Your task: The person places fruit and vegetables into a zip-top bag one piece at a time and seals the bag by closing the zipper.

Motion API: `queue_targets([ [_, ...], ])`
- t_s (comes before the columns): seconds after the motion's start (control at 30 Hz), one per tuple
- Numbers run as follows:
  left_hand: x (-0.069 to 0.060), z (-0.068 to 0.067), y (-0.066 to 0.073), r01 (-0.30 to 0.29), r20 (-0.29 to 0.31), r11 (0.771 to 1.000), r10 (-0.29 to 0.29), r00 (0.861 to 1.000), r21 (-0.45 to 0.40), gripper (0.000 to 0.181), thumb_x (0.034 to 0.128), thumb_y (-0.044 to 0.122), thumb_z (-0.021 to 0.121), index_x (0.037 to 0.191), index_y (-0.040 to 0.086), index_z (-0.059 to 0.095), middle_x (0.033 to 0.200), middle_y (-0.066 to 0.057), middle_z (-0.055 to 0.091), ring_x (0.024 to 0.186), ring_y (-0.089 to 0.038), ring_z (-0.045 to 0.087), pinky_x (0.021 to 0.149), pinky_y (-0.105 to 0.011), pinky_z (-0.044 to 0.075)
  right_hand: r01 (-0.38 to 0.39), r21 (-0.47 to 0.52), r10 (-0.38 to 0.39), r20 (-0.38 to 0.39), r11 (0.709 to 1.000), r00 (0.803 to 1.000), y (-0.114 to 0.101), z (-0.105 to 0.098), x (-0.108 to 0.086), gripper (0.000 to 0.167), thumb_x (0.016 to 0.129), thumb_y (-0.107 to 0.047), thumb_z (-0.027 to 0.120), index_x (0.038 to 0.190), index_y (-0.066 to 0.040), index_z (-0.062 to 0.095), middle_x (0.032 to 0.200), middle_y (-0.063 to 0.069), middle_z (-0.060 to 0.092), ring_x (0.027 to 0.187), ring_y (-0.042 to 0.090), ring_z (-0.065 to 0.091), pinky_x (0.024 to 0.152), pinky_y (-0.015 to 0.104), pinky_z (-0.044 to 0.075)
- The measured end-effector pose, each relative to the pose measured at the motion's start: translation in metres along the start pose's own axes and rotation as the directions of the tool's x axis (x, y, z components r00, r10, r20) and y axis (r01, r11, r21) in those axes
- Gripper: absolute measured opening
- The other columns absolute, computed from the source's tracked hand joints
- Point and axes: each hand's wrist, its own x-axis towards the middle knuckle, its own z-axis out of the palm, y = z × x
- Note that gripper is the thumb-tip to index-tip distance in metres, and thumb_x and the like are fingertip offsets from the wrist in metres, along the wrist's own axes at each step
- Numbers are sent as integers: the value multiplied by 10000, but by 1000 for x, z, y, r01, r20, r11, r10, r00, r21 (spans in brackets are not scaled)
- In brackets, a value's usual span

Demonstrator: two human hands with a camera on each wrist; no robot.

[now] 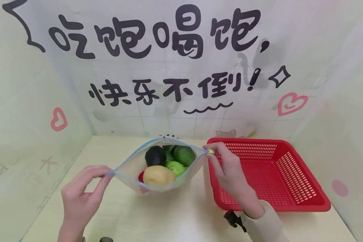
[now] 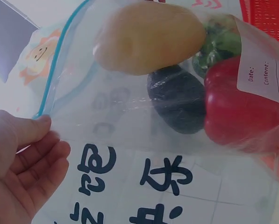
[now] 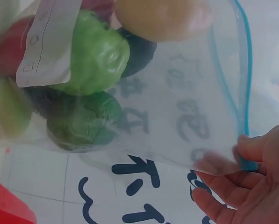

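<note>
A clear zip bag (image 1: 128, 173) with a blue-edged mouth hangs above the table, its mouth spread wide. My left hand (image 1: 81, 193) pinches its left corner between thumb and fingers. At the right corner, beside a yellow slider (image 1: 211, 151), my right hand (image 1: 230, 171) pinches the edge. Inside lie a potato-like tan piece (image 1: 159, 175), a blackish rounded vegetable (image 1: 155, 155), a dark green one (image 1: 184, 155) and a bright green one (image 1: 176, 168). Through the plastic in the left wrist view, a red bell pepper (image 2: 244, 109) shows near a white label (image 2: 261, 74). Other contents are partly hidden.
A red perforated basket (image 1: 299, 207) stands on the table (image 1: 175, 218) to the right, partly behind my right hand. Translucent printed sheets (image 1: 175, 124) enclose the back and sides. A black object (image 1: 234, 220) shows by my right cuff.
</note>
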Motion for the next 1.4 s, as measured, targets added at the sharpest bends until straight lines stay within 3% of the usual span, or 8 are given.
queue_targets([
  [0.17, 13, 7, -4, 116, -87, 979, -132, 987, -169, 45, 755, -193, 639, 793, -184, 617, 811, -115, 677, 765, -116, 623, 726, -169, 504, -18, 139, 30, -86, 990, 996, -5, -8, 3, 216, 826, 102, 633, 999, 18, 535, 929, 79, 650, 760, 172, 605, 640, 165, 503],
  [0.4, 21, 15, -1, 289, -55, 882, -332, 942, -372, 61, 843, -204, 513, 903, -200, 524, 811, -51, 703, 709, -109, 672, 724, -184, 532, -107, 342, 161, -133, 934, 978, -10, -14, 2, 111, 883, 89, 559, 985, 64, 521, 861, 110, 594, 708, 112, 558, 633, 152, 495],
  [0.7, 32, 21, -5, 324, -76, 862, -381, 922, -390, 80, 871, -165, 507, 898, -111, 560, 770, -68, 706, 693, -125, 679, 685, -190, 539, -126, 398, 202, -155, 909, 967, -13, -15, 5, 95, 896, 70, 555, 990, 58, 547, 762, 61, 590, 591, 104, 478, 500, 175, 419],
  [0.9, 35, 26, -21, 346, -69, 881, -386, 920, -322, 78, 868, -165, 519, 888, -116, 576, 768, -27, 702, 700, -97, 678, 682, -181, 537, -174, 425, 260, -152, 888, 954, -4, -9, 11, 90, 903, 26, 574, 985, 61, 572, 617, 45, 486, 505, 100, 313, 426, 238, 303],
  [1.07, 41, 29, -33, 426, -67, 889, -441, 895, -168, 73, 857, -122, 578, 899, -178, 557, 750, 62, 682, 677, -50, 654, 662, -148, 524, -232, 416, 325, -169, 879, 930, 8, -7, 18, 99, 889, -36, 621, 900, 53, 580, 547, 20, 480, 478, 82, 286, 400, 240, 257],
  [1.3, 49, 43, -48, 535, -40, 836, -535, 844, 119, 106, 882, -19, 609, 926, -112, 583, 796, -29, 686, 701, -12, 620, 677, -132, 509, -327, 380, 423, -202, 865, 884, 25, -3, 26, 193, 869, -89, 666, 800, 58, 560, 489, 5, 378, 461, 65, 255, 406, 207, 222],
  [1.33, 49, 47, -48, 520, -51, 839, -519, 853, 160, 131, 877, -19, 613, 963, -110, 577, 846, -86, 681, 744, -41, 618, 721, -134, 498, -335, 381, 433, -207, 862, 877, 27, -2, 27, 199, 869, -90, 667, 797, 62, 560, 489, 3, 381, 457, 62, 251, 406, 201, 216],
  [1.4, 52, 56, -44, 413, -85, 870, -406, 910, 269, 212, 861, -15, 620, 1033, -119, 555, 955, -194, 648, 862, -141, 608, 839, -185, 462, -344, 398, 452, -217, 850, 865, 29, 2, 28, 199, 867, -78, 668, 795, 76, 563, 491, 0, 399, 447, 53, 255, 404, 185, 213],
])
